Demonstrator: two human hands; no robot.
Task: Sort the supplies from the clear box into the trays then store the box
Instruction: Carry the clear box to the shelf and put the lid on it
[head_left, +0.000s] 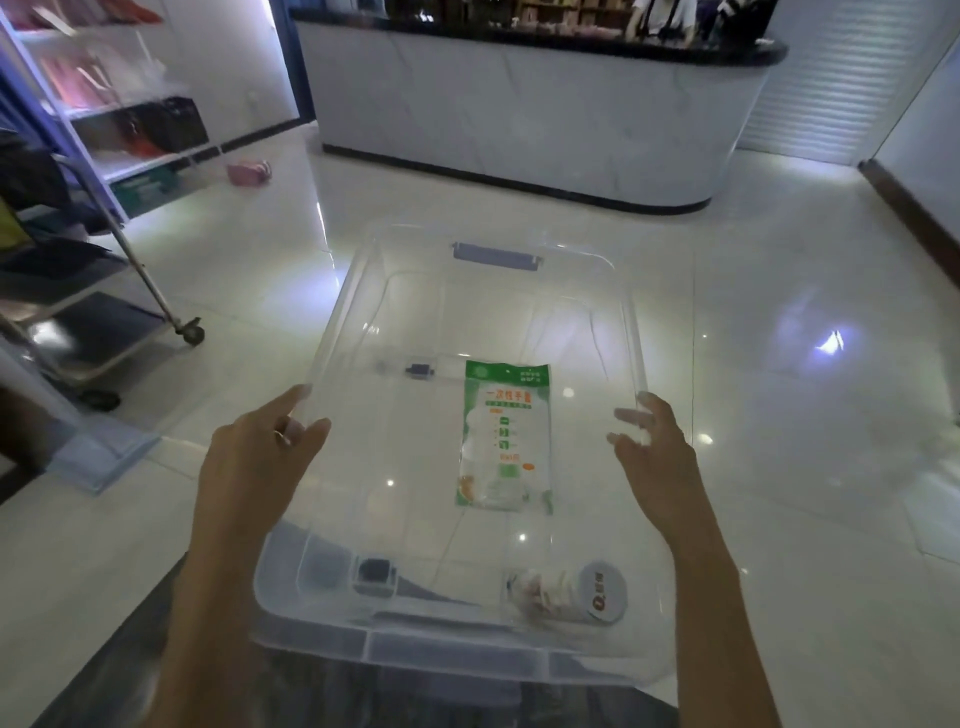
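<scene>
A large clear plastic box (358, 291) with a blue-grey handle (496, 255) at its far end is held up in front of me, tilted over the shiny floor. My left hand (260, 457) grips its left rim, fingers curled over the edge. My right hand (657, 457) holds the right rim, fingertips hooked over it. Inside lie a green-and-white packet of disposable gloves (504, 436), a white cylindrical container with a grey lid (576, 595) at the near wall, and a small dark square item (375, 571) at the near left.
A wheeled metal cart (104, 332) stands at the left, with white shelving (104, 104) behind it. A curved white counter (519, 119) crosses the back; a person stands behind it. A pale blue lid-like piece (104, 457) lies on the floor at left. A pink object (249, 171) sits farther back.
</scene>
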